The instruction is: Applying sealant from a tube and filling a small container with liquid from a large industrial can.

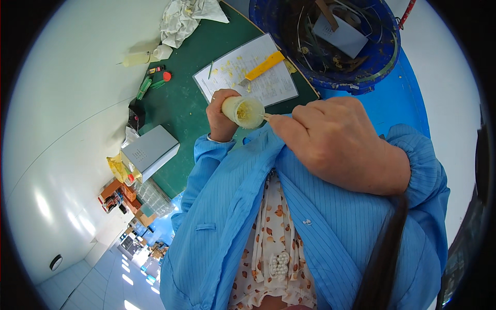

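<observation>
My left hand is wrapped around a translucent, pale cylindrical container. Its open round end faces me, and yellow crumbs show inside. Close to that rim, my right hand is closed in a pinch on a thin pale stick, mostly hidden by the fingers. Beyond the hands lies a printed sheet scattered with yellow crumbs. A yellow-handled scraper rests across it, its blade toward the crumbs.
Everything sits on a green tabletop. A blue bin with scraps and a white box stands at the far right. Crumpled white cloth, a pale bottle, green ties and a grey-white box line the left.
</observation>
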Available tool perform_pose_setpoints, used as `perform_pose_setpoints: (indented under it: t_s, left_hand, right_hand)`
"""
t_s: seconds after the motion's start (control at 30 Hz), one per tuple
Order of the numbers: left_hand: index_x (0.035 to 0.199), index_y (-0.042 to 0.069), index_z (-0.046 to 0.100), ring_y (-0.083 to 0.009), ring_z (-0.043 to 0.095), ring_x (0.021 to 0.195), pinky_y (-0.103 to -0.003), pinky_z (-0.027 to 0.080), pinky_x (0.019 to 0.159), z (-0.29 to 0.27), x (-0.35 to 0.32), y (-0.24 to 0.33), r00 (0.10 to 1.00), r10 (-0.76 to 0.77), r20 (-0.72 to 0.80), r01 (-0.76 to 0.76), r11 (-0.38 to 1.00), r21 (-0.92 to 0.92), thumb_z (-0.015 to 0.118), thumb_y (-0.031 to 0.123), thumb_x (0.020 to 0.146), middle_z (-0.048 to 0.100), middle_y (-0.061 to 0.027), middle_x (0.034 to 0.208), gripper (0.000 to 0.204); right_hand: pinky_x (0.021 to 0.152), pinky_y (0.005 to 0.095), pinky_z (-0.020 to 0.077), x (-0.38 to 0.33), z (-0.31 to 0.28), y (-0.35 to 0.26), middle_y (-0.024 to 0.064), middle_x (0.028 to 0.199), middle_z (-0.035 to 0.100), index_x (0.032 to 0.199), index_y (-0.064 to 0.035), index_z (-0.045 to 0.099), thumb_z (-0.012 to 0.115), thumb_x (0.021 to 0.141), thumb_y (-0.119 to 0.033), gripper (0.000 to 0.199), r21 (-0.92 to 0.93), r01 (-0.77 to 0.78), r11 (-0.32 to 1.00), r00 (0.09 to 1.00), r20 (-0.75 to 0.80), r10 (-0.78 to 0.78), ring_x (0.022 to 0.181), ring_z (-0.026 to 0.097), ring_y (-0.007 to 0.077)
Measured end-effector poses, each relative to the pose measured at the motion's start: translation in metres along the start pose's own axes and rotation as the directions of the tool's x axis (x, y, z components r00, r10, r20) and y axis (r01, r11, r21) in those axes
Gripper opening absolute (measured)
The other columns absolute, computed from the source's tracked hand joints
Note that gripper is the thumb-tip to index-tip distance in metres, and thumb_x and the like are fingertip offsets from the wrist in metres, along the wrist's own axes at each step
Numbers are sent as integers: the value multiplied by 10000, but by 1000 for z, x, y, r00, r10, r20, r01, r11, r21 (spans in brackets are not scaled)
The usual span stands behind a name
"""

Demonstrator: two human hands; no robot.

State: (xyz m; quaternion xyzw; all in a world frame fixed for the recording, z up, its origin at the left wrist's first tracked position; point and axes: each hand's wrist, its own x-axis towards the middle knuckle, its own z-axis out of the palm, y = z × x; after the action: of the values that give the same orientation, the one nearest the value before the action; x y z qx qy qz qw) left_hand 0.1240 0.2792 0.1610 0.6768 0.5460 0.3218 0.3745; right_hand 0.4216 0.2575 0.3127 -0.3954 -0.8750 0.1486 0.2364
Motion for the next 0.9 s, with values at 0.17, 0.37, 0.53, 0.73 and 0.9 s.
perform_pose_setpoints:
  t_s: [0.17, 0.37, 0.53, 0.73, 0.9]
  left_hand:
    - [909, 68, 669, -205, 565, 809, -310, 476, 753, 0, 2, 0, 1000, 8, 23, -9, 1000, 20, 803, -52, 546, 648, -55, 908, 406]
    - [931, 66, 667, -209, 576, 819, -311, 482, 757, 0, 5, -2, 996, -24, 85, 23, 1000, 13, 805, -53, 553, 655, -58, 921, 420]
    - [950, 62, 667, -210, 585, 822, -312, 487, 758, 0, 4, 1, 990, -116, 81, 118, 993, -20, 816, -47, 546, 662, -61, 926, 444]
    - [963, 59, 671, -210, 590, 817, -311, 492, 753, 0, 9, 5, 995, -60, 78, 58, 998, 29, 836, -32, 541, 667, -66, 924, 462]
    - [970, 54, 672, -212, 592, 803, -311, 495, 743, -2, 16, 8, 999, -22, 30, 19, 995, 95, 860, -17, 530, 672, -67, 923, 484]
  right_hand:
    - [490, 284, 399, 4, 5, 4, 38, 683, 521, 909, -43, 633, 667, 811, -64, 106, 23, 8, 1000, 1000, 13, -8, 540, 477, 150]
    - [525, 290, 436, 18, 20, 9, 62, 702, 537, 845, -63, 613, 677, 811, -57, 72, 72, 23, 997, 1000, 18, -24, 558, 495, 169]
    - [573, 300, 465, 21, 30, 3, 98, 739, 566, 810, -67, 592, 683, 812, -65, 91, -8, 38, 999, 999, 22, -38, 602, 520, 186]
    - [596, 304, 472, 23, 23, 4, 113, 762, 565, 802, -63, 598, 685, 810, -67, 88, -42, -35, 999, 998, 51, 37, 641, 530, 196]
    - [607, 303, 475, 28, 24, 9, 112, 782, 563, 787, -60, 599, 692, 795, -60, 93, -46, -78, 996, 994, 73, 81, 662, 530, 192]
